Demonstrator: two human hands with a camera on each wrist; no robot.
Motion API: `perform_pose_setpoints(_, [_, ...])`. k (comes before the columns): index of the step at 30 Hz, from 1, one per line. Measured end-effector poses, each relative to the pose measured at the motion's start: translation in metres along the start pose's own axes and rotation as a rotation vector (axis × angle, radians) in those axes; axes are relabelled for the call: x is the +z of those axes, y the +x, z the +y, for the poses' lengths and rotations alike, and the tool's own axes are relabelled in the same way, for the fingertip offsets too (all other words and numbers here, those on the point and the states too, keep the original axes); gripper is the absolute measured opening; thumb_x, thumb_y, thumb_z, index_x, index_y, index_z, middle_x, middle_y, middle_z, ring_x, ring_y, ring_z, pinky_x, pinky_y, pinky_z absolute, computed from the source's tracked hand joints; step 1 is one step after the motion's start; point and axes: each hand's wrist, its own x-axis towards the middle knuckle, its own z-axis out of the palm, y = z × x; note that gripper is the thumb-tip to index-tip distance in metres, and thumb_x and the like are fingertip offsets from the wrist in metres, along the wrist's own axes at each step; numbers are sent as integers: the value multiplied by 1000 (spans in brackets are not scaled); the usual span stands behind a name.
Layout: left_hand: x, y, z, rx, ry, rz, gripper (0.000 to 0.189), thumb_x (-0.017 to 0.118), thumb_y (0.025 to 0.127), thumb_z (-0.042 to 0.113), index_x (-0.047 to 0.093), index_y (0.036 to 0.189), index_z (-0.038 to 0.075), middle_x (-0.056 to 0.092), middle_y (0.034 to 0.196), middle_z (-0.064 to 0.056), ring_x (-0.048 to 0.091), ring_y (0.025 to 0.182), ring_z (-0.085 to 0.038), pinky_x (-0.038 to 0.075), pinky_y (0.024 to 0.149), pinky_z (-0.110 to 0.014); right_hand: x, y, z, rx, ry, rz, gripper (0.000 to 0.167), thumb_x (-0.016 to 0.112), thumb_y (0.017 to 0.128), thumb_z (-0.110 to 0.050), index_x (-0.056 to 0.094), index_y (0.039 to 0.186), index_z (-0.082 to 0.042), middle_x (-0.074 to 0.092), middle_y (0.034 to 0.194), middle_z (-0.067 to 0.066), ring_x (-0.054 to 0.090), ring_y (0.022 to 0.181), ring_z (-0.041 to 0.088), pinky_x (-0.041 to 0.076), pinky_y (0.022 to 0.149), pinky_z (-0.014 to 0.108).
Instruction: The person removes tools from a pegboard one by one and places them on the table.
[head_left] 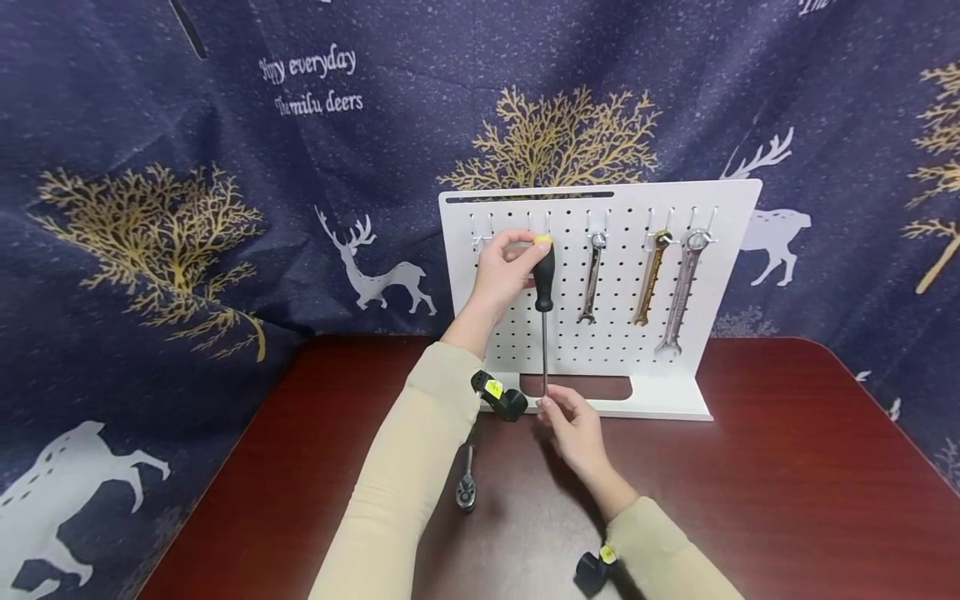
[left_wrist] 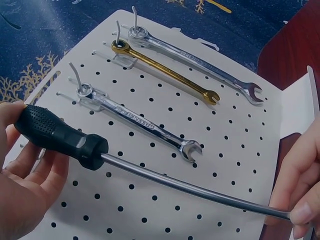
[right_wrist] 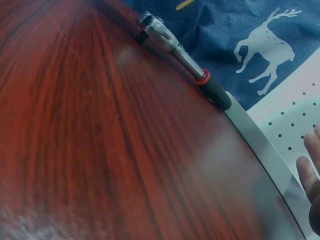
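Observation:
A screwdriver (head_left: 544, 287) with a black handle, a yellow end and a long metal shaft hangs upright before the white pegboard (head_left: 577, 350), tip down. My left hand (head_left: 501, 271) holds its handle near the yellow end; in the left wrist view the thumb and fingers lie around the black grip (left_wrist: 55, 132). Lower down, my right hand (head_left: 576, 429) pinches the shaft close to its tip, which the fingers hide. At the right edge of the right wrist view only some fingers of the right hand (right_wrist: 311, 170) show.
Three wrenches hang from hooks: a small silver one (head_left: 592, 279), a gold one (head_left: 651, 279) and a larger silver one (head_left: 684, 292). On the dark red table (head_left: 360, 400) lies a ratchet (right_wrist: 185, 62) with a black and red handle, against the pegboard's base. A patterned cloth (head_left: 375, 150) hangs behind.

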Motion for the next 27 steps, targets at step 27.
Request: perform_pose_setpoints(27, [-33, -25, -25, -9, 1, -36, 31, 67, 88, 20, 63, 117, 8, 67, 110, -14, 64, 79, -9, 59, 72, -30, 5, -16, -10, -83, -132, -129, 16, 60, 90, -3, 63, 104, 6, 70, 94, 25, 66, 76, 20, 53, 67, 17])
